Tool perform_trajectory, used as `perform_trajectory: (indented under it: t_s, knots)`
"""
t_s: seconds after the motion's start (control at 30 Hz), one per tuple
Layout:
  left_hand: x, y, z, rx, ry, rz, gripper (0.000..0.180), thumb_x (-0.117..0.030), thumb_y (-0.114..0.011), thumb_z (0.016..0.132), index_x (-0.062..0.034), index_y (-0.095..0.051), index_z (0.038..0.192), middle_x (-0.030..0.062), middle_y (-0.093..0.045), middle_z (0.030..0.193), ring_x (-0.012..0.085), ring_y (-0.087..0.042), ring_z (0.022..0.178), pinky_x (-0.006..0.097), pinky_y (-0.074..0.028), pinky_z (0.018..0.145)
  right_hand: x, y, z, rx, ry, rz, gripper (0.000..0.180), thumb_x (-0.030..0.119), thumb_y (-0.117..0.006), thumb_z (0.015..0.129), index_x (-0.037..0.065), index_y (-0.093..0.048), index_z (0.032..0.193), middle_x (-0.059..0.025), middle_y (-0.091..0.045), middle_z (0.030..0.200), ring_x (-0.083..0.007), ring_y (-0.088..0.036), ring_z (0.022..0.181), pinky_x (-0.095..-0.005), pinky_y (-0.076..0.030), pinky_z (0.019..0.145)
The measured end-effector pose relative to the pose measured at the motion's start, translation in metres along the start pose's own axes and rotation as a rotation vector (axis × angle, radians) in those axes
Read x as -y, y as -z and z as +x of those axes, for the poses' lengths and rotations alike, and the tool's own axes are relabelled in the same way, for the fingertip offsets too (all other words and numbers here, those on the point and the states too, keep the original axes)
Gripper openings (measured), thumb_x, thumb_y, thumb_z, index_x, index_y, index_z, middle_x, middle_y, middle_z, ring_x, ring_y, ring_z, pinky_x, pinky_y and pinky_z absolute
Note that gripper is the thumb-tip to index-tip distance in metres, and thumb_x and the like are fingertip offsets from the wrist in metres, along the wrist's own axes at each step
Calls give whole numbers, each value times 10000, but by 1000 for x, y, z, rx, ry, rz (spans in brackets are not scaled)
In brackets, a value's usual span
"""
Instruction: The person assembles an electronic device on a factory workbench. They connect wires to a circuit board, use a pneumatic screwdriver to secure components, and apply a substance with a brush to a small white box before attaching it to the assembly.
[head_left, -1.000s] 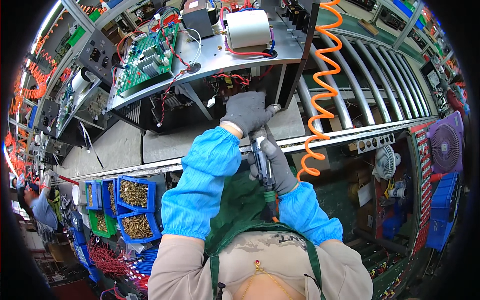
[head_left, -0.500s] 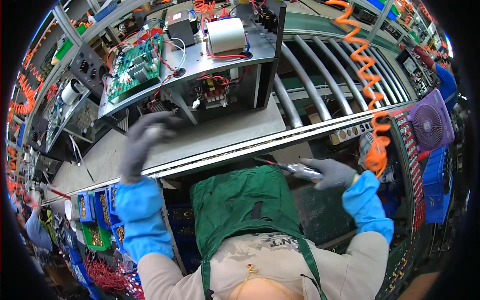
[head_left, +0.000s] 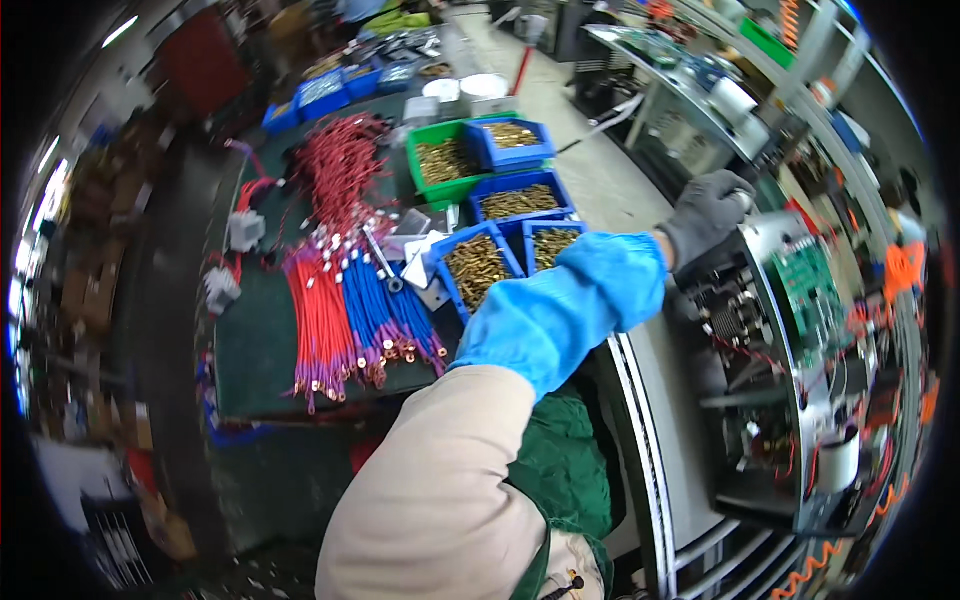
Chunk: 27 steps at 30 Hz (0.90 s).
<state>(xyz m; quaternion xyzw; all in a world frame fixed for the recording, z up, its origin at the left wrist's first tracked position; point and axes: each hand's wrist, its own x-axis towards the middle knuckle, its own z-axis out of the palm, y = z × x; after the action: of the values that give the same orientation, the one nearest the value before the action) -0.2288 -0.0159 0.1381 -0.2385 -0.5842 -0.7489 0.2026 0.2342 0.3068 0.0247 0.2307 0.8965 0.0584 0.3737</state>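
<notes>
My left hand [head_left: 706, 214], in a grey glove with a blue sleeve cover [head_left: 560, 312] on the forearm, is closed on the near corner of an open metal chassis [head_left: 775, 238]. The chassis stands on the roller line at the right and carries a green circuit board [head_left: 812, 290], red wiring and a white cylinder [head_left: 836, 466]. My right hand is out of view.
On the dark side table lie bundles of red wires [head_left: 320, 315] and blue wires [head_left: 385, 305]. Beside them stand blue bins of brass parts [head_left: 478, 268] and a green bin [head_left: 445, 165]. Metal rollers [head_left: 640, 440] run along the chassis. An orange coiled hose [head_left: 820, 570] hangs at the lower right.
The view has swung left onto the side table. My left hand has reached the chassis corner and closed on it. My right hand with its tool has left the picture.
</notes>
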Motion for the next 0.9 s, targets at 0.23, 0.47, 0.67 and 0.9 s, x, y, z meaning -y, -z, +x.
perform_trajectory:
  t_s: [0.23,0.47,0.67,0.9]
  knots:
    - [19,-28,42,328,95,600,253,-222,-592,827,-38,-658,988,185,-656,963,213,-622,965,317,-469,847,-22,-9,19,88,-12,-72,502,449,-482,842,116,-613,1194,-160,-607,1182,-316,-610,1041,-409,-484,890]
    - [148,-64,98,1105,934,-689,263,-187,-444,974,-29,-539,1162,75,-622,1112,126,-605,963,292,-473,930,-68,-23,50,454,-34,-184,489,420,-470,833,124,-618,1193,-147,-595,1214,-299,-614,1047,-410,-486,896]
    - [91,-104,115,938,884,-221,673,-393,-658,808,-15,-441,1320,89,-571,1213,154,-565,1045,307,-430,945,-120,-69,62,628,-8,116,495,436,-492,793,95,-653,1113,-163,-615,1170,-323,-591,1084,-411,-461,937]
    - [71,-129,110,792,965,-363,739,-264,-627,816,-14,-296,1428,102,-439,1381,194,-433,1252,316,-325,1060,-211,60,33,-491,-450,965,488,108,-617,804,64,-498,1275,-206,-540,1252,-319,-548,1104,-394,-444,901]
